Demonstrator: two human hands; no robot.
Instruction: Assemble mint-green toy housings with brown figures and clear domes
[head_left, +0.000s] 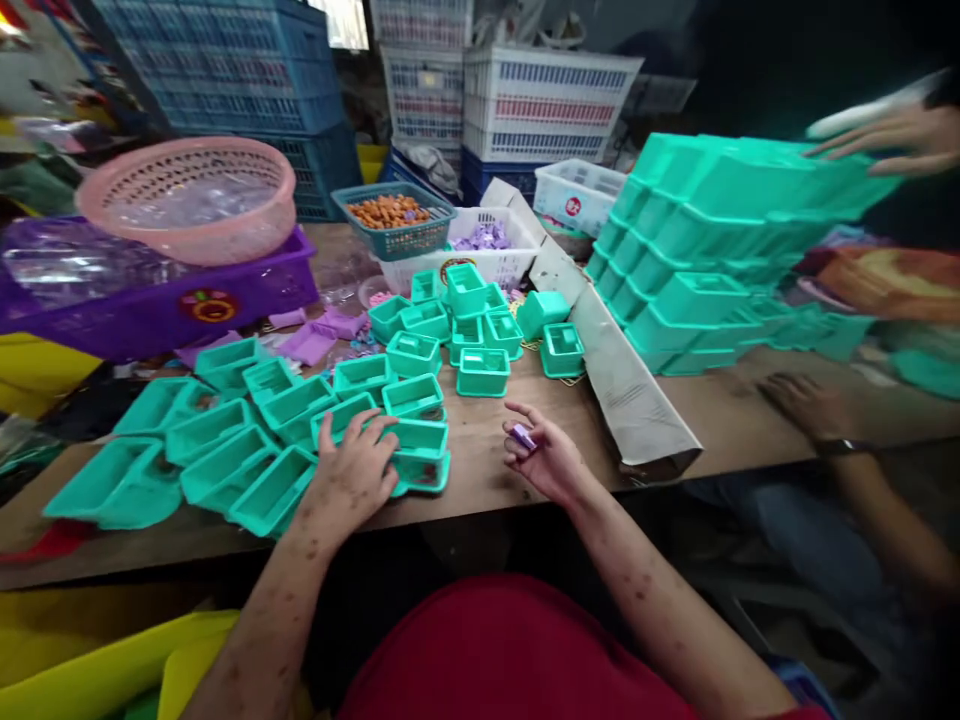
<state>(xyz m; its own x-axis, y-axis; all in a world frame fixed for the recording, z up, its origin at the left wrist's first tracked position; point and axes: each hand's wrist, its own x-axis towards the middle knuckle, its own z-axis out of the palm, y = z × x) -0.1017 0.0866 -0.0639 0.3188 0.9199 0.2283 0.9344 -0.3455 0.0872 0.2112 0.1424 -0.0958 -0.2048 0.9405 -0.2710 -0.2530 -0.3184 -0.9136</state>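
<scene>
My left hand point(351, 478) rests on a group of green plastic boxes, its fingers spread over their rims. Beside its fingertips is an open-topped green box point(420, 436); whether the fingers press on it I cannot tell. Palm turned up, my right hand point(553, 462) is above the bare strip of tabletop with its fingers curled around a small shiny purple piece point(523, 437). Just beyond the right hand stands a single green box point(483, 372), apart from it. More green boxes point(229, 465) lie tilted and crowded to the left.
A cardboard divider point(630, 385) runs along the right, with a tall stack of green boxes point(697, 240) behind it. A co-worker's hand point(892, 135) touches that stack. At the back are a basket of brown pieces point(394, 235) and a white basket of purple pieces point(461, 262).
</scene>
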